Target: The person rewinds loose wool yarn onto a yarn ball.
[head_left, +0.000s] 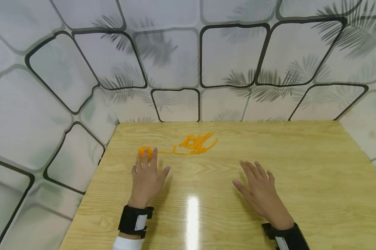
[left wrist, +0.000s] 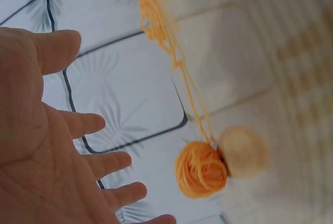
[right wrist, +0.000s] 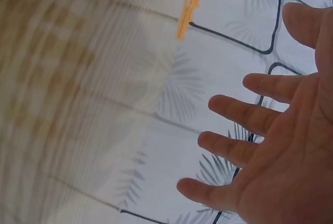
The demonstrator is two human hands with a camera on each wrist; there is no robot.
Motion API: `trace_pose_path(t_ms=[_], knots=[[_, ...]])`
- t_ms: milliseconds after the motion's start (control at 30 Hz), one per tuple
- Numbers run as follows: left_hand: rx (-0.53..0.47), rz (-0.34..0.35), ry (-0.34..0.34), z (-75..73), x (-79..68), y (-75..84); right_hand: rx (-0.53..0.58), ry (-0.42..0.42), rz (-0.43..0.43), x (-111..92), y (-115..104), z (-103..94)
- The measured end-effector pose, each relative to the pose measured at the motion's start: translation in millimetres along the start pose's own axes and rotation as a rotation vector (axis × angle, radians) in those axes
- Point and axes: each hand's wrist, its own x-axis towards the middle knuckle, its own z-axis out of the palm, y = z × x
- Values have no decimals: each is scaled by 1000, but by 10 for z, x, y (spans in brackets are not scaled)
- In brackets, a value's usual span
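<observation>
I see the yarn ball [left wrist: 200, 169] straight at 12 o'clock from the left hand [head_left: 146, 182], and from the right hand [head_left: 259, 191] it is between 9 and 10 o'clock, well apart. A strand [head_left: 166, 152] goes from the ball toward 3 o'clock, to a loose tangle [head_left: 192, 142] on the table [head_left: 316, 166]. This tangle is at about 2 o'clock from the left hand and at 10 o'clock from the right one. The two hands are apart from each other, with fingers extended and spread, and both grip nothing.

On each wrist I find a black band: the left band [head_left: 128, 218] and the right band [head_left: 295, 239] carry a white label, too small for me to read. The wall [head_left: 231, 55] is printed with black outlines and grey leaves.

In the head view the left fingers cover a part of the ball, so there I could not tell if they touch. The left wrist view shows me a gap between the fingertips and the ball, and also the ball's reflection [left wrist: 244, 152]. The right wrist view gives me only one end of the tangle, near 12 o'clock.
</observation>
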Motion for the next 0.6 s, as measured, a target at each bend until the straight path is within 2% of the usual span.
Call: trace_pose_path(t_ms=[100,167,333,433,533,600], knots=[[-40,-40,-11,-54,139,-160,21,-7,-23,84,-67,38],[-82,-80,-55,-100,231,-265,39,-31,-35,151,-133,86],[-190,-156,-252,-223,447,-493,94,-88,-101,356,-366,236],[-254,-171,-352,-252,552,-568,118,-112,-158,489,-533,331],[-280,-167,-384,-197,621,-600,124,-149,-208,610,-697,406],[-268,-153,-368,-128,655,-615,128,-177,-232,677,-796,436]])
